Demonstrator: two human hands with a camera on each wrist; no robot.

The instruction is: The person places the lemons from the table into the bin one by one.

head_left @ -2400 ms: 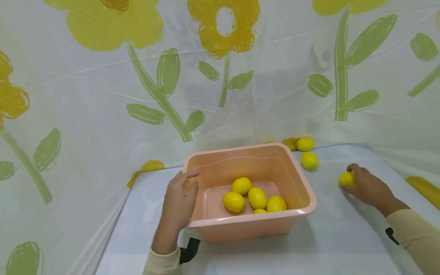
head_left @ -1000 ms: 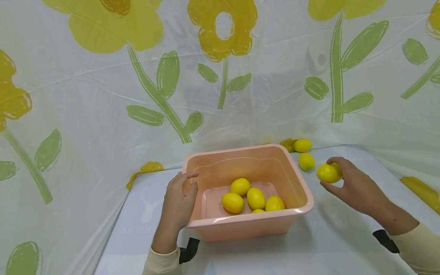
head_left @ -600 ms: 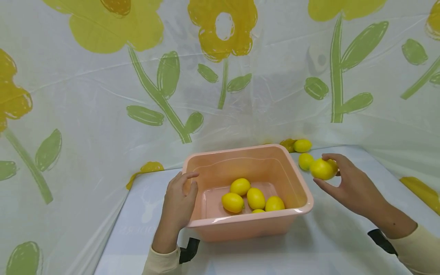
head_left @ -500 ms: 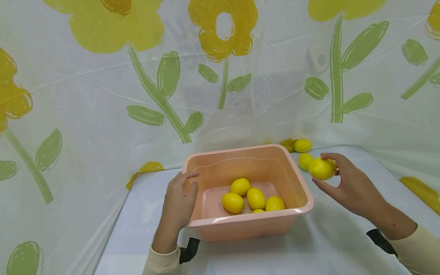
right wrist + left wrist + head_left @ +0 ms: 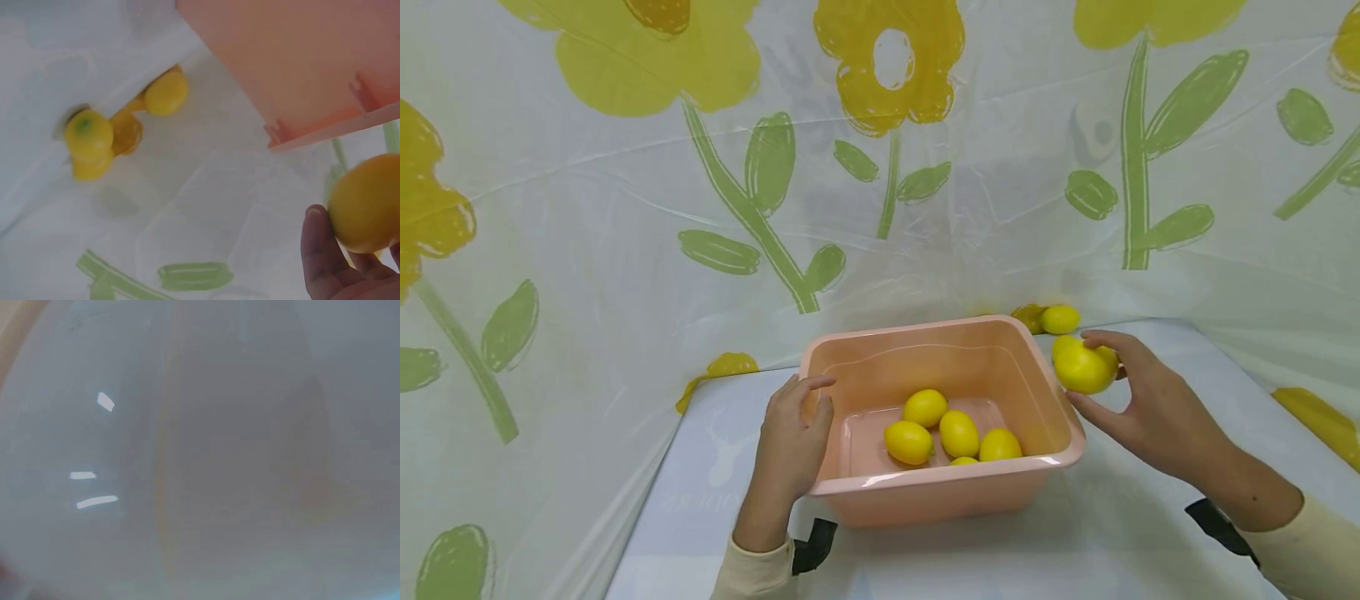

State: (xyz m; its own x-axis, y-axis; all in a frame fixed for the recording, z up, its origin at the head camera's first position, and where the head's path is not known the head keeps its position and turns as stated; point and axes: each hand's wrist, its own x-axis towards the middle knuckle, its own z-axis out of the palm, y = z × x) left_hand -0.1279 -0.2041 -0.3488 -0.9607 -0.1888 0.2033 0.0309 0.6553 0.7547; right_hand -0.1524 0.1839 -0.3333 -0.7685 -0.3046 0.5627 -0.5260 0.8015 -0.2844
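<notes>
My right hand point(image 5: 1165, 408) pinches a yellow lemon point(image 5: 1087, 369) between thumb and fingers, just outside the right rim of a pink plastic basin point(image 5: 943, 483). In the right wrist view the held lemon point(image 5: 369, 203) shows at the lower right, with a fingertip point(image 5: 314, 219) against it. My left hand point(image 5: 790, 437) holds the basin's left rim, index finger and thumb over the inner side; its other fingers are mostly hidden. Several lemons point(image 5: 958, 433) lie on the basin floor, one partly hidden by the front rim. The left wrist view holds only a blurred grey surface.
Behind the held lemon, partly covered by it, another lemon point(image 5: 1062, 347) rests on the pale tablecloth point(image 5: 722, 433). One more lemon point(image 5: 1061, 319) sits at the table's back edge. A flower-printed curtain point(image 5: 1000, 208) hangs right behind the table.
The right hand has lifted the lemon from the right side of the table and carried it left to the basin's rim. My left hand and the basin have stayed in place.
</notes>
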